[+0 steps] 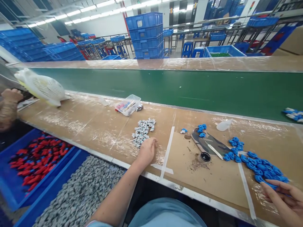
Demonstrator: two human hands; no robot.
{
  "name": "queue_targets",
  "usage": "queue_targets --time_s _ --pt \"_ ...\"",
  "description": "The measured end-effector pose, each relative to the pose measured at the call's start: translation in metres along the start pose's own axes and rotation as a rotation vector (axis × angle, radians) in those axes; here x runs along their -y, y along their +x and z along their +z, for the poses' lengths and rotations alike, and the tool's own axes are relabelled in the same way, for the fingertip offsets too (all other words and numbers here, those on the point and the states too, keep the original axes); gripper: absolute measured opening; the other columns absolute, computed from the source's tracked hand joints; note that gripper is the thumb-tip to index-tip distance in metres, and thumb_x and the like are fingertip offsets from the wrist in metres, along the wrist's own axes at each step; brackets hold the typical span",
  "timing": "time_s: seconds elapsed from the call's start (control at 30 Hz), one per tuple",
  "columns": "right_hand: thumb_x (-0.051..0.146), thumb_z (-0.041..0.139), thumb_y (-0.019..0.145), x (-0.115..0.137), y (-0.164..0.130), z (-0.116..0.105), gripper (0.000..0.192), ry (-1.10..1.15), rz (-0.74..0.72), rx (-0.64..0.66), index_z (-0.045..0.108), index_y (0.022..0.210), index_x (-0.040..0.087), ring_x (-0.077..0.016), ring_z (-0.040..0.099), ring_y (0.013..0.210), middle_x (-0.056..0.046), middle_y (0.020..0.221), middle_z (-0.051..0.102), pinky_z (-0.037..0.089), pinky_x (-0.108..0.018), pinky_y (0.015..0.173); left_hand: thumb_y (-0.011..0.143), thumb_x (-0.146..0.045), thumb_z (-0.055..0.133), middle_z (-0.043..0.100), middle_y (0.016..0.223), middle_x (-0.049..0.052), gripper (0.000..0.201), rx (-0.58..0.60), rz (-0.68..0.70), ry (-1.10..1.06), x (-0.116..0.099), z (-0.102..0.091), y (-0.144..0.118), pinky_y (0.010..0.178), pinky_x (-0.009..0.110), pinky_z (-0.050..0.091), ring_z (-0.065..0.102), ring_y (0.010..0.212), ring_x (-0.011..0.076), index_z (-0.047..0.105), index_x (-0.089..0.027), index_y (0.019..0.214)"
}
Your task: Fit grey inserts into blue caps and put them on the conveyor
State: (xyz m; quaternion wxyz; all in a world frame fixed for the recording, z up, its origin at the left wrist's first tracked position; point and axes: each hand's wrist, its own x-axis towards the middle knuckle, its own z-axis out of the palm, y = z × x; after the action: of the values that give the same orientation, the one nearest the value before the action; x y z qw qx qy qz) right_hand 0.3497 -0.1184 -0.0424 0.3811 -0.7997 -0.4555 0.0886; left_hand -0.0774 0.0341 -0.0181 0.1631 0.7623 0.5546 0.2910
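My left hand [148, 151] rests on the bench with its fingers curled together, at the near edge of a pile of small grey pieces [143, 129]. What lies under those fingertips is hidden. Over on the right, my right hand [285, 198] pinches a small blue ring-like piece [272, 185] between thumb and fingers, at the near edge of a heap of similar blue pieces [265, 168]. Between the hands, a cardboard sheet [184, 176] taped to the bench carries a small pot of dark liquid [204, 157], a white pen-like tool [214, 150] and a camouflage cloth [213, 142].
A clear box of tools [129, 104] and a white fan-like object [42, 85] stand on the bench. Beyond runs a green conveyor belt [165, 83]. Below left are bins of red-and-black pieces [40, 160] and grey pieces [82, 186]. Another person's arm [9, 108] shows at far left.
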Motion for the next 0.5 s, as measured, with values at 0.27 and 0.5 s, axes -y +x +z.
queue_targets --time_s 0.27,0.5 --pt "0.054 0.069 0.050 0.097 -0.007 0.010 0.042 0.253 0.278 0.075 0.067 0.077 0.023 -0.0249 0.067 0.064 -0.007 0.069 0.069 0.059 -0.038 0.064 0.085 -0.017 0.050 0.059 0.120 0.013 0.027 -0.160 0.016 0.282 0.028 -0.015 -0.028 0.094 0.045 0.043 0.051 0.108 0.0283 0.065 -0.019 0.108" --pt "0.046 0.076 0.047 0.104 -0.012 0.022 0.046 0.439 0.313 0.165 0.070 0.084 0.020 -0.0207 0.068 0.072 -0.006 0.087 0.073 0.059 -0.028 0.072 0.085 -0.011 0.047 0.060 0.107 0.011 0.026 -0.115 0.065 0.311 0.033 -0.005 -0.014 0.087 0.038 0.047 0.055 0.097 0.0242 0.069 -0.020 0.096"
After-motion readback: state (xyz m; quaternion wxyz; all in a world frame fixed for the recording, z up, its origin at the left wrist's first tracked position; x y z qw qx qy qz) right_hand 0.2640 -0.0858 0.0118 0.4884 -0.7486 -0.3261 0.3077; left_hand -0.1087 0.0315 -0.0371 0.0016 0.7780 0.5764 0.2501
